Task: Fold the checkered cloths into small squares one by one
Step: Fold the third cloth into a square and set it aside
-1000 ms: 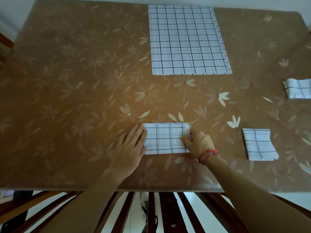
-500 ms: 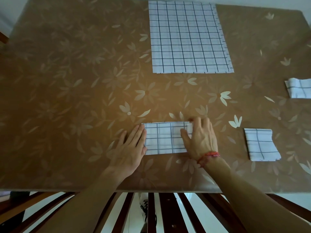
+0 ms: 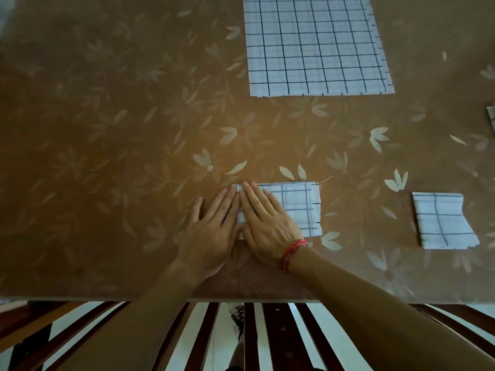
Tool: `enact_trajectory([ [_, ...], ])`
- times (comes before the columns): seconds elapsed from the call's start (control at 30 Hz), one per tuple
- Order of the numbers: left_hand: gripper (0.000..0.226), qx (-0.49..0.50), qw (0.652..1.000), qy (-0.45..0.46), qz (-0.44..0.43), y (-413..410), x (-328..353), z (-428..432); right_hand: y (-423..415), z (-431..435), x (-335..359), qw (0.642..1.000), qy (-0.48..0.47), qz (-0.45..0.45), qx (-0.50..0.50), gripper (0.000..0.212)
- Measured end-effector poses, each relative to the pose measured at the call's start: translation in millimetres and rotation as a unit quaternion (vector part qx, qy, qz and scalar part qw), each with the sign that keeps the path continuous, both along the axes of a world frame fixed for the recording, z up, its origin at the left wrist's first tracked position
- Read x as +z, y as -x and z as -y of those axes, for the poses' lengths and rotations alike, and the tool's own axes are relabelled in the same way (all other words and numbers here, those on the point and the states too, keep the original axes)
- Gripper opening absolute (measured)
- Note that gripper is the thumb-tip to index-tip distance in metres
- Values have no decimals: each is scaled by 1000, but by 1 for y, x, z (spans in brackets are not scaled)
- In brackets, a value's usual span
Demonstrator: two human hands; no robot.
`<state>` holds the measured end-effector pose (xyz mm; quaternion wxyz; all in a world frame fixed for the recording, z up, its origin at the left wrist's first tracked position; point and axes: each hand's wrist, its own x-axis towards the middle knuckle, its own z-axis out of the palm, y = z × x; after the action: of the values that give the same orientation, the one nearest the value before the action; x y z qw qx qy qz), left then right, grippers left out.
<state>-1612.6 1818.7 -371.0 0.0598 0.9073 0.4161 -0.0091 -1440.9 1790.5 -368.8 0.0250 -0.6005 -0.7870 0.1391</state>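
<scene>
Currently I see my right hand (image 3: 267, 226) pressing flat on the half-folded cloth (image 3: 302, 207) near the front edge of the surface (image 3: 107, 129). My left hand (image 3: 211, 231) lies beside it, at the cloth's left edge. All fingers (image 3: 251, 196) are straight, holding nothing.

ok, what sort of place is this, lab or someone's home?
Most likely a home dining area, not a lab: a table under a brown floral tablecloth, dark wooden slats of a chair or bench below its near edge, and an unfolded checkered cloth lying at the far side.
</scene>
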Motion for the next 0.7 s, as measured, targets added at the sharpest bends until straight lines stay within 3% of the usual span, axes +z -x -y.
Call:
enact_trajectory([
  [0.23,55,7,1000,5,-12,-1,2,0,-16,2,-1,997,29,55,-46,75],
  [0.47,57,24,999,20,-13,-4,4,1,-104,30,11,985,71,141,-69,79],
  [0.7,57,29,999,19,-19,-7,6,2,-107,32,15,984,84,136,-81,81],
])
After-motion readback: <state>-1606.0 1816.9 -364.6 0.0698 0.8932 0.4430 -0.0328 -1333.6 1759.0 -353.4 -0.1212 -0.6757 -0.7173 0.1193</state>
